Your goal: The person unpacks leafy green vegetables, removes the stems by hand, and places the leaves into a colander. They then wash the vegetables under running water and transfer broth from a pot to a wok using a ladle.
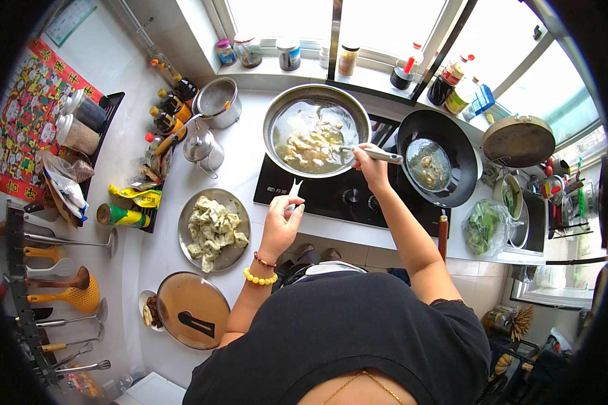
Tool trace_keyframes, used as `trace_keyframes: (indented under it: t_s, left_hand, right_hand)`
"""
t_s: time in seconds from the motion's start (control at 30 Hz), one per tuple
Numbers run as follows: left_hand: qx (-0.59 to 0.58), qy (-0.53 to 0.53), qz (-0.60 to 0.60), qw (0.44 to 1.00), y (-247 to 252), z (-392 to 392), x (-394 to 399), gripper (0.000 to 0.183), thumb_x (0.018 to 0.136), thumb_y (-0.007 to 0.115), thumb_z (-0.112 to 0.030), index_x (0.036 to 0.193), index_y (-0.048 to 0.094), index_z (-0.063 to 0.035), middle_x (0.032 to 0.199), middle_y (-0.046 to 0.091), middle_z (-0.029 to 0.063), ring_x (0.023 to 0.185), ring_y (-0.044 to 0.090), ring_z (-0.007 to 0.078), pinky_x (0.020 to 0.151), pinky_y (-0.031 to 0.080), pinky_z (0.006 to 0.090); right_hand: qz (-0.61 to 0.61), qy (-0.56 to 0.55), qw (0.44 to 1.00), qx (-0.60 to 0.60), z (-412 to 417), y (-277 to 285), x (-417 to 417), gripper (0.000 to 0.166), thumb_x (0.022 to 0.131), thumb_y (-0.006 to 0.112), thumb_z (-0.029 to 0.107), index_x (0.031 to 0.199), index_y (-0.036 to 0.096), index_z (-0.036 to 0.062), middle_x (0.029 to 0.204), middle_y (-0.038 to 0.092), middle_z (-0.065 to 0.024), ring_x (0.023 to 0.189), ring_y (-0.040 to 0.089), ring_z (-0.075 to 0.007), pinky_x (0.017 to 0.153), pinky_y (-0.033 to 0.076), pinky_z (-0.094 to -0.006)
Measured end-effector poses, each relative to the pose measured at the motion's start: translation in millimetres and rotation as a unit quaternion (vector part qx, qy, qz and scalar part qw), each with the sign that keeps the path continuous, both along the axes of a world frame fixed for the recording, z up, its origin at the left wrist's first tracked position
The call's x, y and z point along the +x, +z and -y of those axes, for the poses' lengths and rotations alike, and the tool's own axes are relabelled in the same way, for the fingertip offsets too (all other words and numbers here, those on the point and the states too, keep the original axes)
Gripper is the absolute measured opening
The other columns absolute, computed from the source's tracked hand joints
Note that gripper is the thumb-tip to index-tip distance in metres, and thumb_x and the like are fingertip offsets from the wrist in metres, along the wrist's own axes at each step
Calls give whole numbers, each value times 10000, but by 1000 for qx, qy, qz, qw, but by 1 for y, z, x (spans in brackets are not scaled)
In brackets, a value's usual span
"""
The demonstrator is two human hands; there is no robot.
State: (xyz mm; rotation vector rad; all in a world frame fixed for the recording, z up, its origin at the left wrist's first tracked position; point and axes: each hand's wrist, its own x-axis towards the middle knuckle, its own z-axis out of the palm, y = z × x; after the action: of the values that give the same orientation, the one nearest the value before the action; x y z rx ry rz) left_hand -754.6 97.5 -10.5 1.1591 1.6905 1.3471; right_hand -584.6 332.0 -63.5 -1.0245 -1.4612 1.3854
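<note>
My right hand [372,169] is closed on the handle of a metal utensil [385,156], whose head dips into a wide steel pan [316,92] of liquid with pale brown food pieces [311,144]. Below the pan's near rim, my left hand [282,223] holds a small pale object with a forked tip [295,186]; what it is I cannot tell. To the right sits a black wok [461,174] with cloudy liquid and a few bits in it. Left of my left hand, a round metal plate [185,243] bears a heap of uncooked dumplings [214,230].
A glass lid [192,298] lies near my left forearm, beside a small dish [144,298]. Pots [225,109] and sauce bottles [169,121] stand at the back left. Jars [289,53] line the windowsill. A plastic bag of greens [484,228] lies by the sink at right.
</note>
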Motion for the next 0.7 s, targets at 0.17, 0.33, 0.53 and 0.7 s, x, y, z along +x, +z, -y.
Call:
trace_keyframes:
  t_s: [0.17,0.33,0.53,0.7]
  left_hand:
    - [-1,5,6,1000,-2,2,-1,146,940,606,-87,1065,626,-14,1083,532,45,925,577,103,785,512,247]
    - [4,4,1,1000,-1,2,0,150,941,604,-90,1068,625,-11,1079,533,44,919,577,101,782,512,246]
    - [-1,-2,7,1000,2,1,0,152,942,604,-88,1071,626,-11,1075,534,41,924,575,98,779,509,239]
    - [3,-4,4,1000,0,1,0,153,942,604,-89,1073,627,-12,1080,532,41,927,575,95,773,510,233]
  right_hand:
    - [-77,-27,992,-94,2,7,7,134,884,659,139,908,633,10,685,612,-38,548,595,-98,502,460,-220]
    - [-95,-35,990,-93,2,8,17,146,884,668,145,926,635,10,701,620,-41,555,602,-102,513,465,-218]
    - [-64,-7,998,-23,3,6,25,125,888,657,130,912,651,7,725,635,-40,564,613,-91,512,473,-214]
    - [30,20,997,71,9,11,28,132,872,664,122,913,661,-3,748,651,-55,571,623,-84,515,489,-221]
